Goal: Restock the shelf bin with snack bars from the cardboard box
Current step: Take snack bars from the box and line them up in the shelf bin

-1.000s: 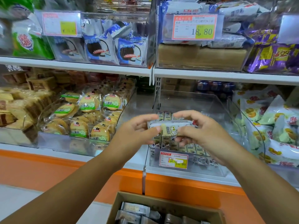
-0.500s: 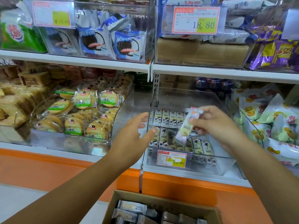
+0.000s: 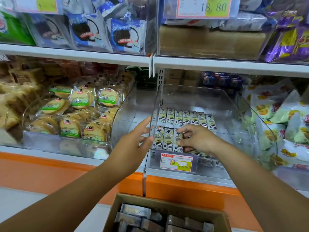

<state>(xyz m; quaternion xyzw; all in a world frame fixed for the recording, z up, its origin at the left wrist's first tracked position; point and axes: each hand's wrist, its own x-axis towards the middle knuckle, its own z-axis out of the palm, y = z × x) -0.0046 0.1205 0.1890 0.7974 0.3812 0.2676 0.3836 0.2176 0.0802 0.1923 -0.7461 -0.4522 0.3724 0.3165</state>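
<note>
Snack bars [image 3: 184, 118] stand side by side in two rows inside the clear shelf bin [image 3: 222, 104] on the lower shelf, all w/ cartoon-print wrappers. The back row runs most of the bin's width; the front row is partly hidden by the R hand [image 3: 200, 139]. That hand is inside the bin over the front row, its grip curled, w/ thumb & index pinching one bar [image 3: 177, 138] that stands in line w/ its neighbours. Can't tell if that bar rests on the bin floor. The L hand [image 3: 133, 144] is outside the bin at its left wall, grip released, fingers straight, tips touching the wall's front edge.

A white & red price tag [image 3: 177, 161] w/ a yellow patch sits on the bin's front. Below it, at the btm of view, is the open cardboard box [image 3: 168, 204], w/ more bars in greyish wrappers [image 3: 136, 210] lying loose inside. An orange base panel [image 3: 50, 171] runs under the shelf.

Left of the bin, a 2nd clear bin holds round cakes [image 3: 80, 101] in green-labelled packs. To the right are white & yellow bags [image 3: 274, 114]. The upper shelf [image 3: 217, 66] carries blue & white packs [image 3: 123, 36], purple packs [image 3: 291, 41] and a tag reading 18.80 [image 3: 203, 7].
</note>
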